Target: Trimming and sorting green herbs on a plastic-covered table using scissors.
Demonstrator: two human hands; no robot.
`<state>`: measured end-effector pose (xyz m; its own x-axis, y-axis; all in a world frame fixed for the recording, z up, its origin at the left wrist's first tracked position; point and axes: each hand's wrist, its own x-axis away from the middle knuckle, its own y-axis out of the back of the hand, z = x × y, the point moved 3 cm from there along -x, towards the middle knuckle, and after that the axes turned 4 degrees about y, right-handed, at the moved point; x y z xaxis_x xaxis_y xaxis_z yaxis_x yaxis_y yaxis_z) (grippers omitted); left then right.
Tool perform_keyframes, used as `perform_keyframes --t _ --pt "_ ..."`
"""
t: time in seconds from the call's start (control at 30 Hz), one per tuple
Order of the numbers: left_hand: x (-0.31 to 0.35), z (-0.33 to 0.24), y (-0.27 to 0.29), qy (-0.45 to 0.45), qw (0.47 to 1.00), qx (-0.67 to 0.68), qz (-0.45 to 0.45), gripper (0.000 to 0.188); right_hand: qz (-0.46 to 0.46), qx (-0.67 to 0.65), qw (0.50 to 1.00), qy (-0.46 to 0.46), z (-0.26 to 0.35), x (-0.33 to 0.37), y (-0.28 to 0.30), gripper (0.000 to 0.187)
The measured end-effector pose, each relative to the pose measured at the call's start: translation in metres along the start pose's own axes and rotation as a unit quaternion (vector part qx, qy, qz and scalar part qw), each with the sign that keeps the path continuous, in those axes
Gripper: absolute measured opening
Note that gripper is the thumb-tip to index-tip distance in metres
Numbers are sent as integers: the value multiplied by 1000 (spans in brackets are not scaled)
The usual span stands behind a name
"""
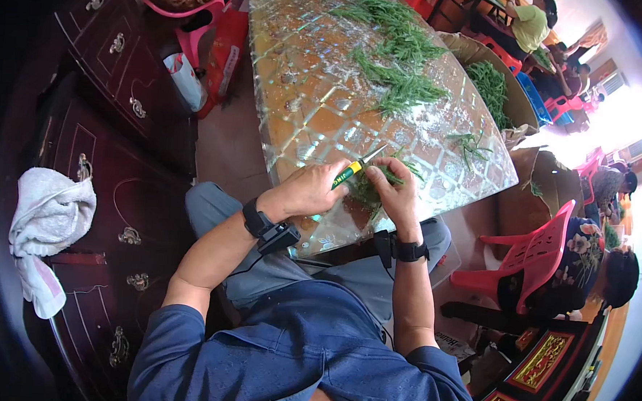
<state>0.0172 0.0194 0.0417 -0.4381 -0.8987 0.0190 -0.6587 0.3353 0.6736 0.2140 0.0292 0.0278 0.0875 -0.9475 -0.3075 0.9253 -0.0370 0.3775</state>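
My left hand (310,191) is closed round a screwdriver (347,174) with a yellow and dark green handle. Its thin metal shaft points away from me and to the right, above the table. Beside it my right hand (400,195), thumb and fingers bent together, grips a small bunch of green feathery sprigs (365,194). Part of that bunch hangs between the two hands, near the table's front edge; its lower end is partly hidden. Both hands are over the near end of the table (295,134), which has a clear patterned cover.
A long heap of green sprigs (408,52) spreads over the table's far half among white powder. A smaller clump (470,149) lies to the right. Cardboard boxes (529,182), one holding greenery (489,89), and a pink chair (529,255) stand right. Dark drawers (118,183) line my left.
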Motion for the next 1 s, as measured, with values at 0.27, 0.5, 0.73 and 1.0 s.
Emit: perform_keyframes --t 0.27,0.5,0.73,1.0 --pt "-2 3 -2 -3 1000 11 3 51 5 -15 1000 -3 -8 3 4 14" --pt "3 -1 2 33 998 -2 57 54 -16 18 999 36 2 -2 -4 15" --pt "3 -4 -3 20 996 42 82 53 -17 22 999 34 0 -3 -4 13" --pt "4 14 -18 -63 997 48 13 55 4 22 999 30 6 -6 1 17"
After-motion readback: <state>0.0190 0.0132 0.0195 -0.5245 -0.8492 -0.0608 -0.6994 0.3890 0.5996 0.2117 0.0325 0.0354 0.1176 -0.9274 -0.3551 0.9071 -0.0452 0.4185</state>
